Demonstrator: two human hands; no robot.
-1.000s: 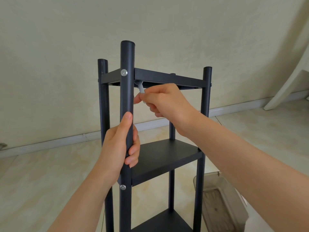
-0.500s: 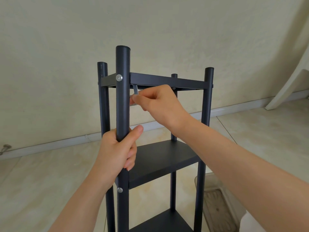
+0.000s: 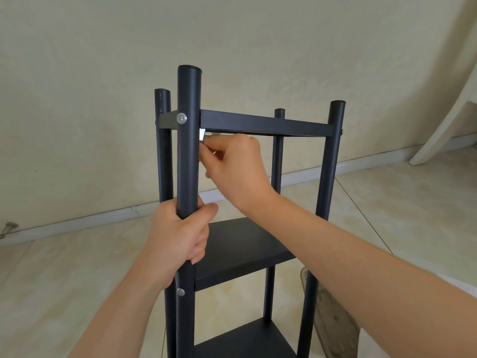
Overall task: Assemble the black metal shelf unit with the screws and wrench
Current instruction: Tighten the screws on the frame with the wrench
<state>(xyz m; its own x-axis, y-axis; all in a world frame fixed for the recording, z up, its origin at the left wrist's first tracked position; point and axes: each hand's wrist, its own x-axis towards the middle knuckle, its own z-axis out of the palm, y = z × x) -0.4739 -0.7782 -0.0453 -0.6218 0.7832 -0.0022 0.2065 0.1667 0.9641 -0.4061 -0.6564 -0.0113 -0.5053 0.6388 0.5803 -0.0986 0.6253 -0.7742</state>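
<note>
Since the earlier frames, your right hand [image 3: 236,169] has swung the wrench [image 3: 201,134] in toward the front post [image 3: 188,151], and your left hand [image 3: 178,236] has dropped lower on that post.

The shelf unit [image 3: 333,151] stands upright on the floor [image 3: 77,280]. Its top shelf [image 3: 265,124] sits between the four posts, and a screw [image 3: 182,118] shows on the front post's outer face.

Your right fingers pinch the wrench. Its silver end shows just under the top shelf, beside the post. Your left fingers wrap the post above the middle shelf [image 3: 240,249].

Hazards:
- Swing room here looks tight. The wrench may strike the post, slip off the fastener and round it.
- Your hand hides the wrench tip, so you cannot tell whether it is seated.
- If your left grip loosens, turning force may twist or tip the frame.
- Keep your fingertips out of the gap between wrench and post.
</note>
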